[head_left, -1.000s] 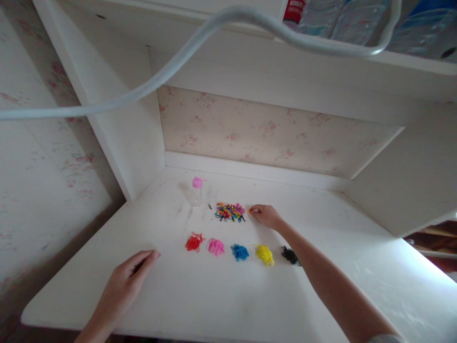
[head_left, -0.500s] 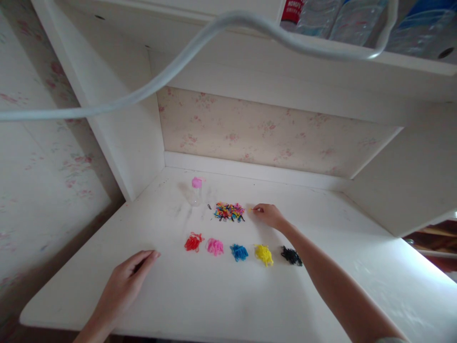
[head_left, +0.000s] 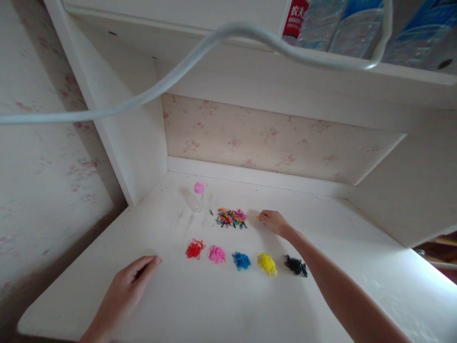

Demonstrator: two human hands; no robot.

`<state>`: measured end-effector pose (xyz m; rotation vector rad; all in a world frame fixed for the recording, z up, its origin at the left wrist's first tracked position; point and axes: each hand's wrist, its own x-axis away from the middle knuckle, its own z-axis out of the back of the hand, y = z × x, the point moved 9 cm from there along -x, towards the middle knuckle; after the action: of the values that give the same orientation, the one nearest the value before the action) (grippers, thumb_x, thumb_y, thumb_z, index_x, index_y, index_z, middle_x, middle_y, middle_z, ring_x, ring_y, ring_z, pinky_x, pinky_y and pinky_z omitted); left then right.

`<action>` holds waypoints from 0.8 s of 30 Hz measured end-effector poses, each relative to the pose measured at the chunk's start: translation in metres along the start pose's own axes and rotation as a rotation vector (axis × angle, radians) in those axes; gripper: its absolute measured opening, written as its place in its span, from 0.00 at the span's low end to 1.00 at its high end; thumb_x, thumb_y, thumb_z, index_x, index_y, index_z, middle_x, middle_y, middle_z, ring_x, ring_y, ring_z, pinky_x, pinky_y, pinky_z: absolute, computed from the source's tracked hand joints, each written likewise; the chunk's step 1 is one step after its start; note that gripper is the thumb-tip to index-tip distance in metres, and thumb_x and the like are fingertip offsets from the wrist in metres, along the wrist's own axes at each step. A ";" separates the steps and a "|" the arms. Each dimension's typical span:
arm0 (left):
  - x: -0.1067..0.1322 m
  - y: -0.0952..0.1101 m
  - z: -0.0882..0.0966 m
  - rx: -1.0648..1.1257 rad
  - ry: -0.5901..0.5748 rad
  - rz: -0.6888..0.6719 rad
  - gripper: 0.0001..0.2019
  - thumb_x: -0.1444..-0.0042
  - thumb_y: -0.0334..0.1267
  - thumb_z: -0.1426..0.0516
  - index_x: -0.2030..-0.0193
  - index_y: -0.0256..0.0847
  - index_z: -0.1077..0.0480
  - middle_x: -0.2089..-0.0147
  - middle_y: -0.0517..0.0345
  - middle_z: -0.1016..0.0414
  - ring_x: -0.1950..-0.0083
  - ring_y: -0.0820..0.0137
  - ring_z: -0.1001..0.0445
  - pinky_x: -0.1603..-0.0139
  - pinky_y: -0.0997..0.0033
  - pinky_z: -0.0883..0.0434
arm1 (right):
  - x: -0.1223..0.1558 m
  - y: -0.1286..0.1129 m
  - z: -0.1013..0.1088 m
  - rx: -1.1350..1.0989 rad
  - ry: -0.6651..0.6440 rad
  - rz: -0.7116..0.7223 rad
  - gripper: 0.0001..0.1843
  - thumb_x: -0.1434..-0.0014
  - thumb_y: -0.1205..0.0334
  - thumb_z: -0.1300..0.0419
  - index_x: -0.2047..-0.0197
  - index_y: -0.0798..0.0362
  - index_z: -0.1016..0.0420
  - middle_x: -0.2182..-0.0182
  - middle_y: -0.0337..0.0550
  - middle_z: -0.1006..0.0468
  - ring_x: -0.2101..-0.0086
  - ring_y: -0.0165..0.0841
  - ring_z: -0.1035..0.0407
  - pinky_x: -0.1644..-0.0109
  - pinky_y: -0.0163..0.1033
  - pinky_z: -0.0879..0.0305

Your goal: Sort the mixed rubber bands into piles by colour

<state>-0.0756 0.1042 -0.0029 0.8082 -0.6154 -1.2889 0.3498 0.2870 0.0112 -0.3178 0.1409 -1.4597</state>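
Note:
A yellow rubber band (head_left: 257,217) pokes out from the fingertips of my right hand (head_left: 274,223), which is pinched just right of a mixed pile of coloured rubber bands (head_left: 231,218). Nearer to me lies a row of sorted piles: red bands (head_left: 194,248), pink bands (head_left: 216,254), blue bands (head_left: 241,260), yellow bands (head_left: 267,264) and black bands (head_left: 296,265). My left hand (head_left: 129,286) rests on the table left of the red pile. Its thumb and fingers are closed together, and nothing shows between them.
A clear jar with a pink lid (head_left: 198,197) stands behind the mixed pile, on the white desk (head_left: 200,305). One dark band (head_left: 211,212) lies apart. A pale cable (head_left: 157,88) hangs across the upper view, before a shelf with plastic bottles (head_left: 357,28).
My right hand has drawn slightly to the right, away from the mixed pile, with the yellow band in its fingertips. My left hand stays in place; the camera view has shifted a little.

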 end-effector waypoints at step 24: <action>-0.002 0.006 -0.001 -0.015 -0.006 -0.019 0.18 0.45 0.53 0.48 0.60 0.43 0.26 0.59 0.60 0.21 0.57 0.65 0.25 0.58 0.74 0.29 | 0.077 -0.238 -0.039 0.114 -0.069 0.624 0.14 0.42 0.59 0.49 0.73 0.48 0.24 0.76 0.35 0.24 0.74 0.28 0.34 0.73 0.31 0.53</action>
<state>-0.0713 0.1067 0.0017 0.8003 -0.6033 -1.3125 0.1207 0.1877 0.0527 -0.2045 0.0887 -0.8336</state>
